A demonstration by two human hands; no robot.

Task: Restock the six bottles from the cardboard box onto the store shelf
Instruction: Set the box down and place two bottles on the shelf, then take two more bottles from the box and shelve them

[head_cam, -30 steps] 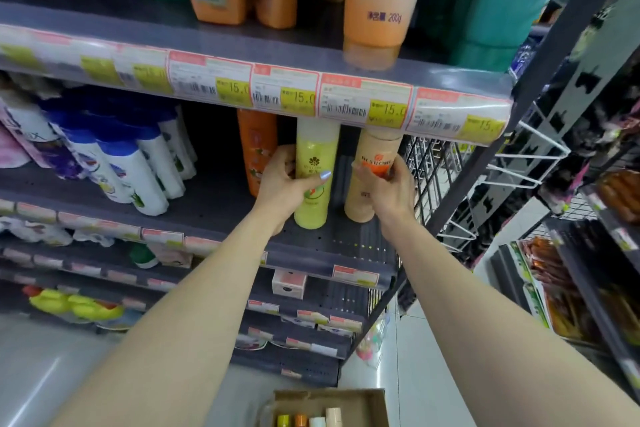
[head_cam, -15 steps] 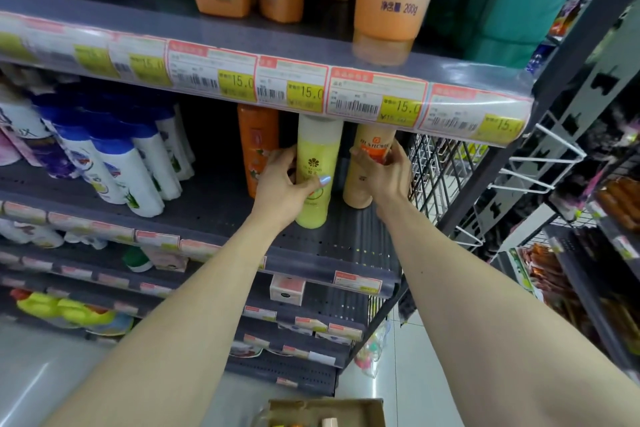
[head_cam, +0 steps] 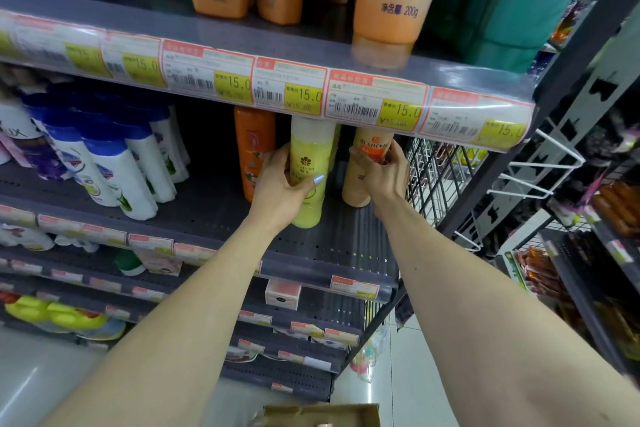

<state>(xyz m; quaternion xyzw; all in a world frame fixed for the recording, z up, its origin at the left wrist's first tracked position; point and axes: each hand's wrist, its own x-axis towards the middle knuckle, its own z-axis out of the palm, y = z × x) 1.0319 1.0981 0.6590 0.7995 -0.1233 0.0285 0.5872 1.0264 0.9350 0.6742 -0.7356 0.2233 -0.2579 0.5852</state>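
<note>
My left hand [head_cam: 282, 189] wraps around a yellow bottle [head_cam: 310, 163] standing upright on the grey store shelf [head_cam: 214, 211]. My right hand [head_cam: 382, 173] grips a tan bottle [head_cam: 363, 180] just to its right, also upright on the shelf. An orange bottle [head_cam: 254, 149] stands to the left of the yellow one, untouched. The tops of all three are hidden behind the price-label strip of the shelf above. The cardboard box [head_cam: 322, 414] shows only its upper edge at the bottom of the view, its contents mostly out of sight.
White bottles with blue caps [head_cam: 114, 163] fill the left of the same shelf. The shelf above [head_cam: 277, 45] carries orange and teal tubes. A wire grid side panel [head_cam: 440, 177] bounds the shelf on the right. Lower shelves hold small items.
Both hands have pushed their bottles slightly deeper onto the shelf, the tan one more. My head has tilted up, so the box has slid nearly out of view.
</note>
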